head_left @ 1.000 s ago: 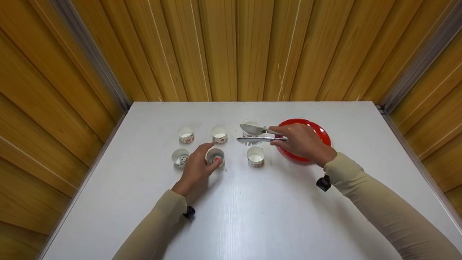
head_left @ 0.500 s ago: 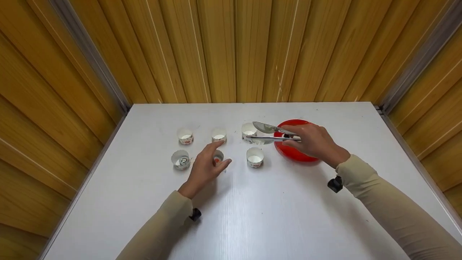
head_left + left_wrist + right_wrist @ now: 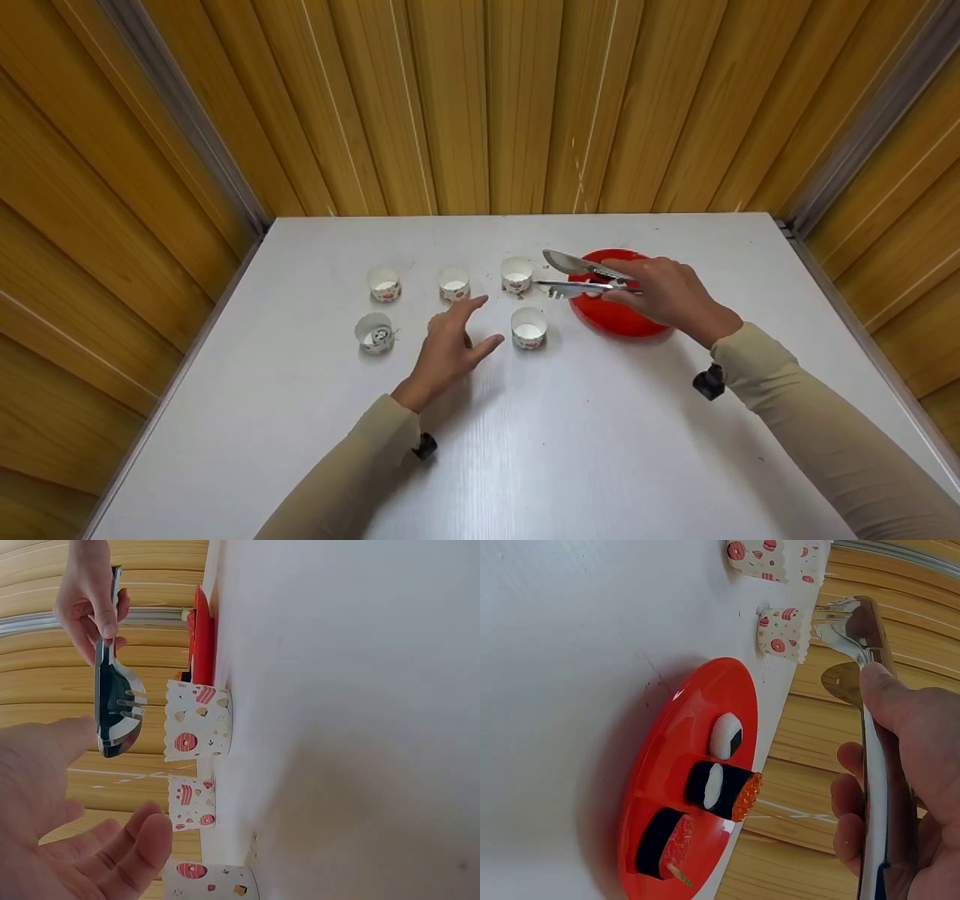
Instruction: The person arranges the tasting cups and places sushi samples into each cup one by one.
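My right hand (image 3: 664, 292) grips silver serving tongs (image 3: 875, 787), one arm forked and the other spoon-shaped. The tong tips stand apart with nothing between them, above the left part of a red plate (image 3: 619, 324). On the plate lie sushi pieces: a white rice piece with a black strip (image 3: 726, 736), a black-wrapped roll with orange roe (image 3: 746, 799) and a black-wrapped piece with a pink top (image 3: 676, 844). My left hand (image 3: 444, 351) is spread above the table, thumb and forefinger apart, holding nothing. It hides the front middle cup in the head view.
Patterned paper cups stand in two rows: back left (image 3: 385, 287), back middle (image 3: 454, 285), back right (image 3: 517, 277), front right (image 3: 529, 334) and front left (image 3: 375, 335). The front left cup has a small black-and-white piece inside. Wood-patterned panels (image 3: 450, 105) rise behind the white table (image 3: 540, 450).
My right hand has carried the tongs rightward from above the cups to the plate. My left hand has shifted right and now covers the front middle cup.
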Demonstrator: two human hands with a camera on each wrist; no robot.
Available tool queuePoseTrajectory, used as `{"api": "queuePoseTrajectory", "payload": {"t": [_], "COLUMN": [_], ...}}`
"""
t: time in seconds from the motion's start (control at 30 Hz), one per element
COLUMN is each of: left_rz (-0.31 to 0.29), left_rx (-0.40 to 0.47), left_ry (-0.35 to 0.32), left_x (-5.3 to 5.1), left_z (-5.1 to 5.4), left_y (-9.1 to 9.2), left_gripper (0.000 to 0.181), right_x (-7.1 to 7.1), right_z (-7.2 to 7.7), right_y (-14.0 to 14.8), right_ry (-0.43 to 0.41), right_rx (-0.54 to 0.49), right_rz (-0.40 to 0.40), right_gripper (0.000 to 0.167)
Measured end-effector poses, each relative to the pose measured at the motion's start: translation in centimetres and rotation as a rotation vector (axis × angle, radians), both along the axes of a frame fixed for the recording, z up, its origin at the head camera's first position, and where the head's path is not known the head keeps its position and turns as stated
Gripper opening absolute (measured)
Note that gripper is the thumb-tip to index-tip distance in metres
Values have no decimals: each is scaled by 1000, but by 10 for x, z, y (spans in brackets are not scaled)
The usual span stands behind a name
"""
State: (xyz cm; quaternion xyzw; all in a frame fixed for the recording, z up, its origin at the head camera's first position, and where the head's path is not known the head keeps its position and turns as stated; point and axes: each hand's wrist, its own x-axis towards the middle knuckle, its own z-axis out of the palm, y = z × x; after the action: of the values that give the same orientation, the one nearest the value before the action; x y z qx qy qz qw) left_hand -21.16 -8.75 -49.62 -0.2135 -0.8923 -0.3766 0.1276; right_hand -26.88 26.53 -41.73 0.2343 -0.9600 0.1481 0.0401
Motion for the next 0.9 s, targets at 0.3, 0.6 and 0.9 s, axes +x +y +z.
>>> {"api": "queuePoseTrajectory", "payload": {"t": [0.3,0.6,0.9], "left_rz": [-33,-7,9], "left_rx": [12,6,-32], "left_ry": [-39,-77,-153], "left_x": [-1,-6,-12], "left_z": [-4,-9,-9], "left_y": [16,30,39], "left_gripper": [66,65,65], "right_x": [-3,-10,-14], "right_z": [-2,-8,-13], "right_y": [10,20,30], "right_ry": [-44,-79,-108], "right_rx": [20,32,50], "right_rz": [-36,-53,-69], "right_gripper": [60,57,55]}}
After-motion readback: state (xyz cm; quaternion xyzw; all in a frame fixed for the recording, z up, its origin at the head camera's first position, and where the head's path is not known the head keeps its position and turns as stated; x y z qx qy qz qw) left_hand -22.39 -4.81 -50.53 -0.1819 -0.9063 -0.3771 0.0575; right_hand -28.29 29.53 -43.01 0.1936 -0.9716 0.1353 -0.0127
